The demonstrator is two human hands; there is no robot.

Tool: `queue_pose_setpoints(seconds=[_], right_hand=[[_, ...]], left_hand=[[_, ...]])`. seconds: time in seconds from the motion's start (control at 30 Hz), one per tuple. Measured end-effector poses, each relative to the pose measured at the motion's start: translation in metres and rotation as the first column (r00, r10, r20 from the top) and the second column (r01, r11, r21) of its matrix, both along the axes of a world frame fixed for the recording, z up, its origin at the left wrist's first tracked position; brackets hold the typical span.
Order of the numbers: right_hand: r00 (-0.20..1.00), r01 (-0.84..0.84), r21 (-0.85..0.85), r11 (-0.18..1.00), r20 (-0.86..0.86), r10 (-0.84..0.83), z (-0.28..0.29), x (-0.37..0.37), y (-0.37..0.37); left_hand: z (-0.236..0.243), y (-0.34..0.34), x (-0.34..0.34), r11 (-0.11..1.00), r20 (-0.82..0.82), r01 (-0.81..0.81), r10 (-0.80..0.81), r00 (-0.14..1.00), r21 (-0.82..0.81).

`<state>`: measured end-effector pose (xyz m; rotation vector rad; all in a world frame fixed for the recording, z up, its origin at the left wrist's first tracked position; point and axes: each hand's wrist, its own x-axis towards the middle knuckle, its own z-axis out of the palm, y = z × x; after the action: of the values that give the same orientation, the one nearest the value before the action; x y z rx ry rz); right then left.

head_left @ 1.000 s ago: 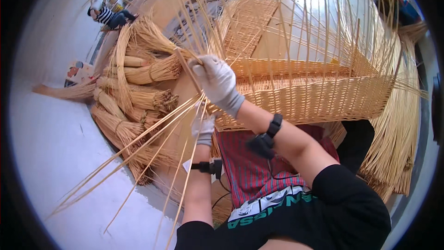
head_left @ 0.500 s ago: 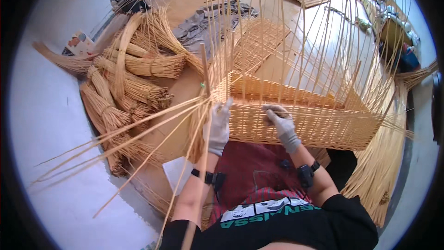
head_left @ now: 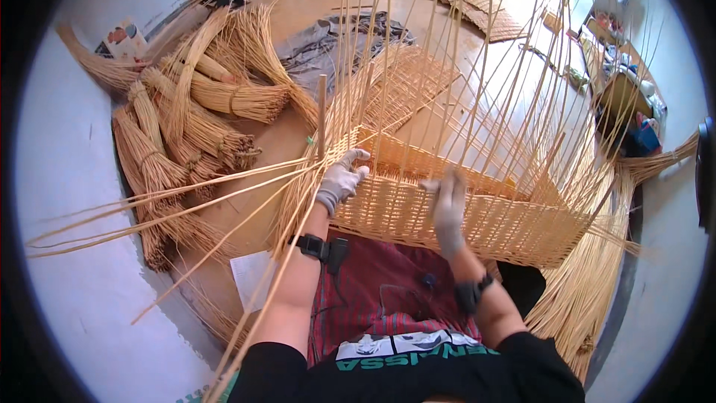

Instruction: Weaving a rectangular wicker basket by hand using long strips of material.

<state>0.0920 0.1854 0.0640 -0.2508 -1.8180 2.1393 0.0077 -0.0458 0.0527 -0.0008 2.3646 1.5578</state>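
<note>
The half-woven wicker basket (head_left: 455,213) lies across the person's lap, long axis left to right, its stakes (head_left: 418,67) pointing up. Since half a second ago, the left hand (head_left: 341,179) has climbed onto the rim corner, fingers curled over it; the right hand (head_left: 447,205), blurred, seems to press the wall, grip unclear.

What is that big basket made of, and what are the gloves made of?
The rectangular woven basket looks like pale golden willow or similar cane: thin unpainted rods, loose ends sticking up. The grey gloves on the left hand and right hand seem knitted fabric, matte and soft-looking.
</note>
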Motion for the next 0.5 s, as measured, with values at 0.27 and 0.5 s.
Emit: queue_pose_setpoints(seconds=[0.27, 0.5], right_hand=[[0.873, 0.308, 0.949, 0.069, -0.311, 0.375, 0.040, -0.031, 0.014], [0.840, -0.406, 0.591, -0.697, 0.541, -0.030, 0.134, -0.119, 0.009]], left_hand=[[-0.012, 0.004, 0.017, 0.944, 0.125, -0.155, 0.123, 0.985, 0.292], [-0.013, 0.031, 0.023, 0.916, 0.021, -0.371, 0.372, 0.928, 0.154]])
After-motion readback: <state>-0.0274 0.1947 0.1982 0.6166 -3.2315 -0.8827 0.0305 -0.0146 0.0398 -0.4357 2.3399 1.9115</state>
